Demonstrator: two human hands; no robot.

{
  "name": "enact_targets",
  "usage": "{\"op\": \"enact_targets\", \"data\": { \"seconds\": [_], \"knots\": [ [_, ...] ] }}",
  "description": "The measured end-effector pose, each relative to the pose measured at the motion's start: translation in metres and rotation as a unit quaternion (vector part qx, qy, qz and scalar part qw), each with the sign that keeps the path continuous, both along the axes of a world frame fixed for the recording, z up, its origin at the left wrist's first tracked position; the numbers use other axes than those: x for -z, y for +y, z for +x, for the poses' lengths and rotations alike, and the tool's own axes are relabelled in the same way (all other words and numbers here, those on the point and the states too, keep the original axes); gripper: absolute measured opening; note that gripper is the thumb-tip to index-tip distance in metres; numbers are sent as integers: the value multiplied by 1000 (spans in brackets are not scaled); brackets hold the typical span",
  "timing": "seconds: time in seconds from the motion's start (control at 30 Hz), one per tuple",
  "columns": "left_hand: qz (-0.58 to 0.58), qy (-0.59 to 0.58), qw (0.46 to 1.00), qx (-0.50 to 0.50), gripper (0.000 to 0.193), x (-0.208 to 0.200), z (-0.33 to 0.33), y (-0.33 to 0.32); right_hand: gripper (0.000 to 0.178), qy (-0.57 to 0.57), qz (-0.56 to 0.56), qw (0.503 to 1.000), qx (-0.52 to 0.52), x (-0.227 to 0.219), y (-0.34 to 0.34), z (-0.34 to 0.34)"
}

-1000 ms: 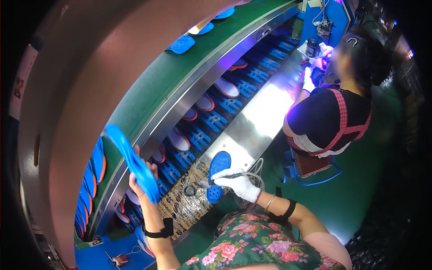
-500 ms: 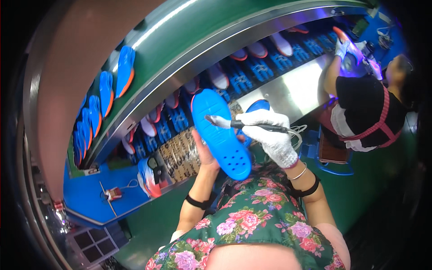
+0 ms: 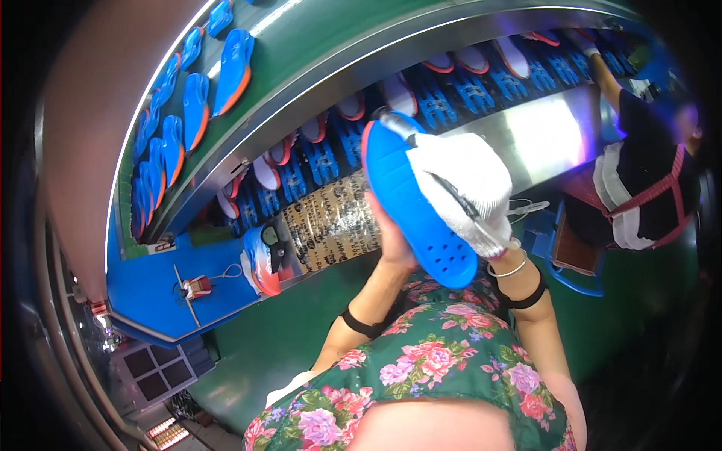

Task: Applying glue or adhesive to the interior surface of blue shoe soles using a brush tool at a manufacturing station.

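A blue shoe sole [image 3: 398,177] with an orange-red edge and several small holes at its near end lies tilted in front of me. My bare left hand [image 3: 391,237] is closed round its left side, most of the fingers hidden beneath it. In a white knit glove, my right hand [image 3: 466,188] grips a brush [image 3: 406,129] with a dark handle. The bristles are at the far end of the sole, and the glove covers much of its right side.
Blue soles [image 3: 197,109] line the green upper belt at left. White shoe uppers [image 3: 398,94] and blue holders stand on a lower line beyond cardboard-covered bench space [image 3: 331,225]. A multicoloured shoe [image 3: 259,263] rests on a blue table [image 3: 150,304]. At right, a co-worker [image 3: 639,180] reaches toward the line near a stool [image 3: 579,244].
My right hand has moved the brush from the sole's middle to its far end. Hands and sole sit further right in view. The co-worker's arm now reaches toward the line.
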State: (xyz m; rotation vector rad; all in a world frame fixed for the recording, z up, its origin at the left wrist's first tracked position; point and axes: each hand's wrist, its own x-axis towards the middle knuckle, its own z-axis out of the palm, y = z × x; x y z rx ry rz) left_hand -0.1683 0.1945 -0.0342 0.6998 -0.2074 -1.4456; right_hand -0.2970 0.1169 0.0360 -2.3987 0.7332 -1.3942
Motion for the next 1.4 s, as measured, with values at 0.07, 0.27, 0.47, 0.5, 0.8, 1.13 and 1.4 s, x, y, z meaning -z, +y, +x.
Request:
{"op": "enact_targets", "data": {
  "seconds": [0.07,0.27,0.47,0.5,0.8,1.13,1.4],
  "knots": [
    [4,-39,999,12,95,-3,-2,1,22,28,-16,999,-11,2,6,5],
    [22,-4,999,47,103,3,12,1,29,-62,70,994,-57,-4,6,7],
    [0,-12,999,38,103,-4,11,-8,31,-83,90,989,-85,-10,3,8],
    [1,-3,999,48,106,-5,12,-11,30,-29,26,995,-89,-15,5,9],
    [-50,-54,996,44,107,-9,23,-19,29,-92,98,984,-114,-9,-4,4],
    [14,-41,999,4,112,-2,31,-24,22,-109,180,968,-139,-6,4,1],
    [-153,76,982,76,113,27,51,-26,19,-106,210,952,-196,2,7,-5]
  ]
}}
